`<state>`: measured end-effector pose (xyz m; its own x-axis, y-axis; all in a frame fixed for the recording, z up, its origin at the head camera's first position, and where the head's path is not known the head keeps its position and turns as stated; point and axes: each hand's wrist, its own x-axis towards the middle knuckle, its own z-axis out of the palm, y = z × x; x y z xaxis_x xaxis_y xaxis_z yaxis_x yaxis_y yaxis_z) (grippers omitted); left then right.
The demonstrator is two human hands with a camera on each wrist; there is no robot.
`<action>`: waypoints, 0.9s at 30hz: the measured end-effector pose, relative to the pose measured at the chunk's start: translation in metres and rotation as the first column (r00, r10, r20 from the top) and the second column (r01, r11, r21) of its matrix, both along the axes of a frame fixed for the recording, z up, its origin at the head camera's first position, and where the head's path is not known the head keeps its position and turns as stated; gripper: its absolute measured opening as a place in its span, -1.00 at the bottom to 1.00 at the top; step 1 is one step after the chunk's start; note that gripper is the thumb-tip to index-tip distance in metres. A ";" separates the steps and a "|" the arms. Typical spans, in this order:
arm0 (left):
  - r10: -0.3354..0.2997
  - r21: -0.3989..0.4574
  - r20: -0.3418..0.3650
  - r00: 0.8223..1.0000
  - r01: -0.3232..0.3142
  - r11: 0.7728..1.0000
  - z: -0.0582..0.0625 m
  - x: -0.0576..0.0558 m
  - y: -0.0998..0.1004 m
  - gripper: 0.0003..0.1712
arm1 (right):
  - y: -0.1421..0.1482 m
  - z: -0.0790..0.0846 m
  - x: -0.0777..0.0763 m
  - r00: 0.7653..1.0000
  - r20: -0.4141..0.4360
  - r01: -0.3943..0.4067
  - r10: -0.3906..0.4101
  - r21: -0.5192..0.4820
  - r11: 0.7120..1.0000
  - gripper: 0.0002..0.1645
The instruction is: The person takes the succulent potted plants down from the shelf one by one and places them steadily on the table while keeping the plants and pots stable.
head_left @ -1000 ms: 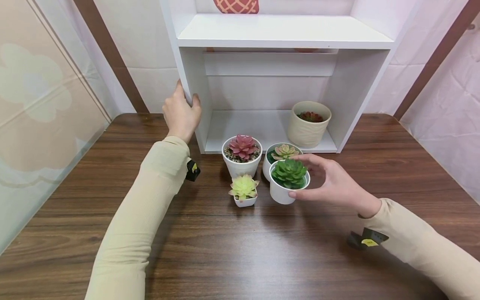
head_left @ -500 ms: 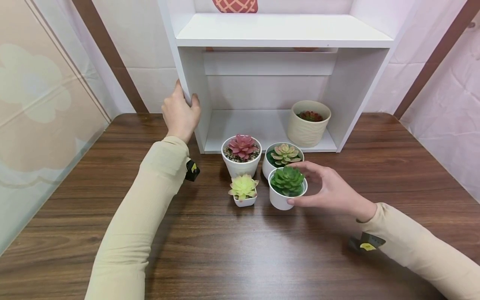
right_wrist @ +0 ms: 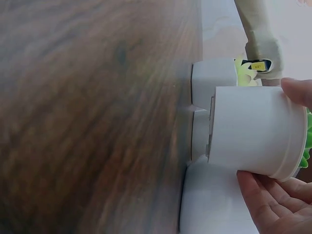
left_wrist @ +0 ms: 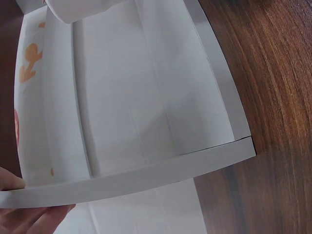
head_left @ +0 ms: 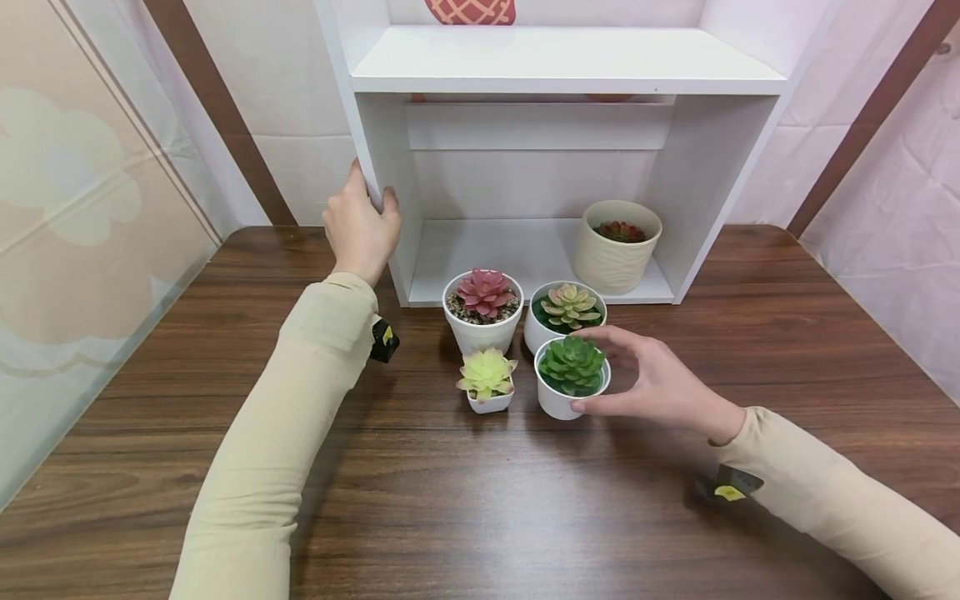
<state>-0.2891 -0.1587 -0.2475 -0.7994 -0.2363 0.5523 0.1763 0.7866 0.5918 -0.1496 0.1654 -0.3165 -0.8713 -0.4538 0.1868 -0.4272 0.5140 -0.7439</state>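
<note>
My right hand (head_left: pixel 652 379) pinches a white pot with a green succulent (head_left: pixel 572 375) between thumb and fingers. In the right wrist view, a narrow gap shows between this white pot (right_wrist: pixel 258 131) and the tabletop. Just behind it stands a round white pot with a pale green-pink succulent (head_left: pixel 567 308). To its left are a small white pot with a yellow-green succulent (head_left: pixel 487 379) and a larger white pot with a red succulent (head_left: pixel 483 304). My left hand (head_left: pixel 362 225) grips the left side panel of the white shelf (head_left: pixel 570 86), thumb on the inner face.
On the shelf's bottom board, at the right, sits a cream ribbed pot with a dark red succulent (head_left: pixel 618 246). The shelf stands at the back of the brown wooden table (head_left: pixel 480 517). Printed fabric (head_left: pixel 75 208) hangs behind and beside the table.
My right hand has lowered the green succulent's pot and shifted it slightly left and toward me. My left hand keeps its grip on the shelf panel.
</note>
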 end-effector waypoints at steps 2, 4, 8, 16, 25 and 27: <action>-0.002 0.001 -0.002 1.000 0.002 1.000 0.000 0.000 0.000 -0.53 | -0.001 -0.001 -0.001 1.000 0.001 0.002 -0.002 0.004 1.000 -0.11; -0.003 0.003 -0.003 1.000 0.003 1.000 0.000 0.000 0.000 -0.53 | -0.001 -0.002 -0.001 1.000 0.002 0.002 -0.002 0.008 1.000 -0.10; -0.004 0.004 -0.001 1.000 0.004 1.000 0.000 0.000 0.000 -0.53 | -0.002 -0.003 -0.002 1.000 -0.001 0.008 -0.008 0.024 1.000 -0.08; 0.000 -0.005 0.002 1.000 0.000 1.000 0.000 0.000 0.000 -0.52 | -0.001 -0.005 -0.005 1.000 0.010 0.002 -0.002 0.022 1.000 -0.07; 0.006 -0.003 0.009 1.000 -0.006 1.000 0.000 0.000 0.001 -0.52 | -0.001 -0.006 -0.007 1.000 0.024 -0.003 0.003 0.030 1.000 -0.06; 0.007 -0.005 0.010 1.000 -0.007 1.000 0.000 0.000 0.001 -0.52 | -0.001 -0.006 -0.007 1.000 0.021 -0.007 0.006 0.033 0.999 -0.05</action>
